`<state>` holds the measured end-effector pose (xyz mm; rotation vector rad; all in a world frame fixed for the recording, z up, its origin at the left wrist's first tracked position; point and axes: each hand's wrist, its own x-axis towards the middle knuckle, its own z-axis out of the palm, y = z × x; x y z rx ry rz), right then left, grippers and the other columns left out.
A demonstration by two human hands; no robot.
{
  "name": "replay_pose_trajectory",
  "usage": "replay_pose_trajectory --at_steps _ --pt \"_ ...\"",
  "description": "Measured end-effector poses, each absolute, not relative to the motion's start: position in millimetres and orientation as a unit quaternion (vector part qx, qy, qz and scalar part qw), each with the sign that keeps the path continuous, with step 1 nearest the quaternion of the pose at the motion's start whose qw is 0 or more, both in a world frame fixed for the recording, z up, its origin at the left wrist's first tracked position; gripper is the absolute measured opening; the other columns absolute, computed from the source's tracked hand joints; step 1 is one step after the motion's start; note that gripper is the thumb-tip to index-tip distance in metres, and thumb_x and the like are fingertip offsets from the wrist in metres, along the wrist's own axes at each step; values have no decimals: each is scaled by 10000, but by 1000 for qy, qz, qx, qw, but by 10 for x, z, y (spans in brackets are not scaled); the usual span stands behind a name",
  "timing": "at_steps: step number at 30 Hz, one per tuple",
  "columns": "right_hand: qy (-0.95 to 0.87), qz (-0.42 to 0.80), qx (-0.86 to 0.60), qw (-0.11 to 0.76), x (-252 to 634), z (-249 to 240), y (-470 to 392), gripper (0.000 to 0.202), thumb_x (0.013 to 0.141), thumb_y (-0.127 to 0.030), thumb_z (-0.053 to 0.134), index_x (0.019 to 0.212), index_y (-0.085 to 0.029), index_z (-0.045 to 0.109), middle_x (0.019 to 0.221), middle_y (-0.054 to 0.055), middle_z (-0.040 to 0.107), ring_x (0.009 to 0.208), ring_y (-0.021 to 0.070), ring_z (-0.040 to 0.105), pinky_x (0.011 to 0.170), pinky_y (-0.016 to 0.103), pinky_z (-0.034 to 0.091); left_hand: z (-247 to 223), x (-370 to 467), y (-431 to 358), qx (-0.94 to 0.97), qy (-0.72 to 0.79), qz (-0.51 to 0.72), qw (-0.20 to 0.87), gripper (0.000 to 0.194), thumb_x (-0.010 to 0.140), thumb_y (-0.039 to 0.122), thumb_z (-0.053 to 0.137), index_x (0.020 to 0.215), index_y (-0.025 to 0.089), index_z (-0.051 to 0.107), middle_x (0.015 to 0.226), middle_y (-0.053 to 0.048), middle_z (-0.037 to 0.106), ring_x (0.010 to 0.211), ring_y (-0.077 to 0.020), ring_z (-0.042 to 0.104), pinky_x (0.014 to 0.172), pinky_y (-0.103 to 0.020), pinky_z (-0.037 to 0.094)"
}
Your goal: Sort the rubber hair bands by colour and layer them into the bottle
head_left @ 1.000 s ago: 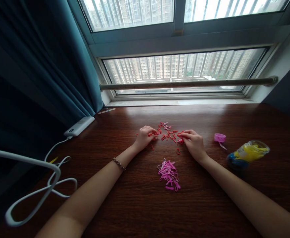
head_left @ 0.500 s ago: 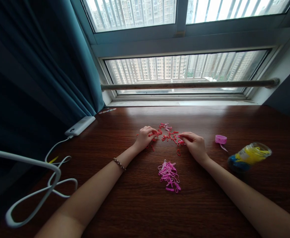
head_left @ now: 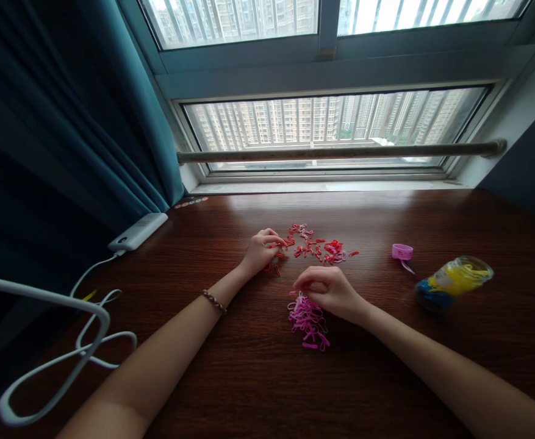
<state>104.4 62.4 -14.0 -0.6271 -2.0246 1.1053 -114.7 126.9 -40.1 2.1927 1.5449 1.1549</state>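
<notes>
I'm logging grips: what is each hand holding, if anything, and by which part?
Cannot tell: right hand at the pink bands, left hand beside red bands.

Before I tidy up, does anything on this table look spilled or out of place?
Nothing looks damaged. A yellow strip lies beside the white cable, across the table from the glass jar of yellow and blue pieces, so it looks stray. The jar leans in this view; I can't tell whether it's truly tipped.
</notes>
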Motion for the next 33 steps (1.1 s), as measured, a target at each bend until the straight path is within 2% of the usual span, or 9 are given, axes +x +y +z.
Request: replay_pose_trajectory --at_steps 3,5,9,11,15,20,23,29,33 --pt "-838 397 -198 318 1065 -106 589 183 713 -114 524 784 -183 679 741 14 666 662 112 589 606 209 464 -384 -1138 1262 741 527 399 117 119 744 249 588 781 219 698 768 -22 597 768 -155 561 707 -265 448" --pt "-847 372 -207 319 1083 -114 618 166 737 -153 529 783 -187 685 713 16 663 652 115 582 598 211 453 -381 -1140 1258 740 527 401 120 148 742 303 600 822 221 695 785 -29 622 779 -163 573 713 -272 454" --pt "-788 269 -359 421 1176 -215 836 178 785 -235 515 778 -184 685 697 32 667 598 132 565 599 251 442 -418 -1162 1272 719 543 411 139 192 734 344 605 838 206 688 837 -39 671 796 -178 609 728 -288 476" --pt "-747 191 -441 460 1265 -286 990 183 784 -265 518 800 -188 683 757 48 678 642 159 578 639 286 446 -449 -1173 1287 702 555 419 151 206 730 346 605 846 196 686 854 -45 684 804 -187 625 732 -298 488" --pt "-752 92 -497 423 1429 -400 1208 176 780 -255 523 829 -217 688 844 46 687 804 212 575 747 341 429 -488 -1180 1313 686 564 428 169 229 735 356 595 858 184 683 870 -59 692 822 -207 640 752 -323 502" --pt "-770 81 -518 363 1465 -465 1247 178 774 -231 532 866 -234 683 836 24 690 765 204 541 711 323 417 -426 -1126 1273 669 535 460 232 255 758 338 577 936 159 612 888 -79 686 834 -204 647 716 -312 518" --pt "-769 80 -526 355 1460 -480 1252 185 760 -199 527 861 -228 680 799 25 684 754 202 536 700 316 415 -313 -1009 1166 689 494 453 277 210 792 330 542 890 148 580 832 -70 682 794 -182 646 680 -288 510" --pt "-752 92 -530 381 1463 -489 1271 180 762 -195 514 851 -199 670 813 33 678 761 198 551 719 315 429 -69 -658 838 844 335 318 272 157 785 281 571 753 145 644 819 -62 658 790 -150 589 814 -299 436" --pt "-736 114 -522 416 1461 -488 1275 185 774 -210 501 870 -186 657 837 44 673 749 188 577 699 307 444 -60 -580 767 895 252 264 256 144 796 246 554 752 161 661 825 -62 653 804 -150 558 822 -295 423"
